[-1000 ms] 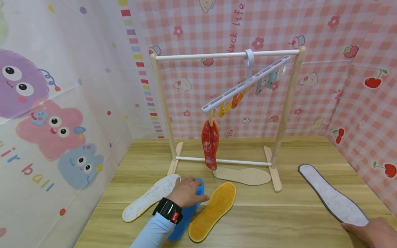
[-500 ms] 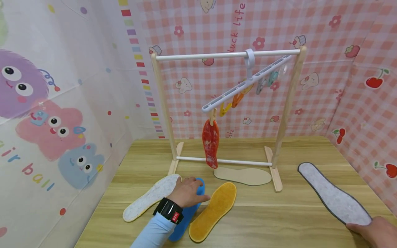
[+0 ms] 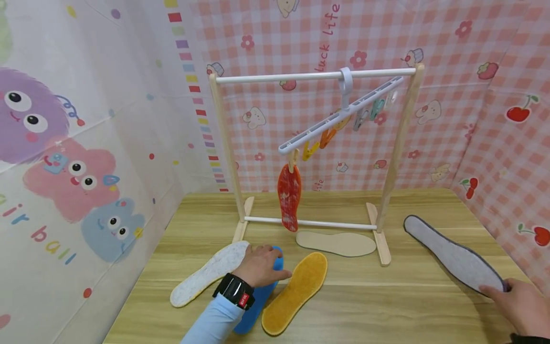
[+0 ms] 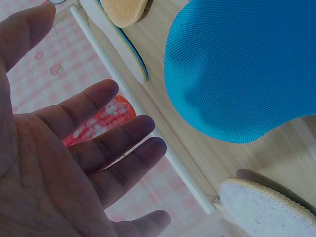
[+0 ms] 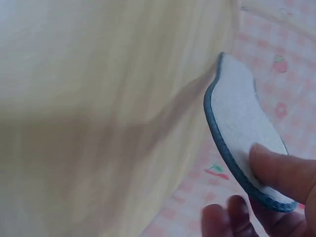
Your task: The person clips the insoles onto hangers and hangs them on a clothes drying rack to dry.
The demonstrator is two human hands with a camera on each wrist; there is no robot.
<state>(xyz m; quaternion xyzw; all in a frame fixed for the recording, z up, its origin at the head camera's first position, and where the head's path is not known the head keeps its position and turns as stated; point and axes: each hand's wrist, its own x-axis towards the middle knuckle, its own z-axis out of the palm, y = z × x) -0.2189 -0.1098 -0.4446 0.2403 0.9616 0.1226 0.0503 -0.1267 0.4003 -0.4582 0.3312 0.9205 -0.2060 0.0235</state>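
My left hand point(image 3: 263, 264) lies flat over the toe end of a blue insole point(image 3: 257, 302) on the wooden table point(image 3: 378, 306). In the left wrist view its fingers point(image 4: 106, 143) are spread and straight above the blue insole point(image 4: 237, 69), holding nothing. My right hand point(image 3: 507, 294) pinches the near end of a long grey felt insole point(image 3: 451, 255), which is tilted up off the table. In the right wrist view the thumb point(image 5: 281, 170) presses on top of the grey insole point(image 5: 239, 118) and the fingers curl beneath it.
A white speckled insole point(image 3: 206, 279) lies left of the blue one, an orange insole point(image 3: 296, 291) right of it. A beige insole point(image 3: 335, 242) lies under the wooden rack point(image 3: 313, 75). A red insole point(image 3: 289, 196) hangs from the clip hanger point(image 3: 343, 117). Patterned walls enclose the table.
My right hand has taken the grey insole's near end in a pinch and raised it; the insole has shifted left and up. The left hand has stayed put.
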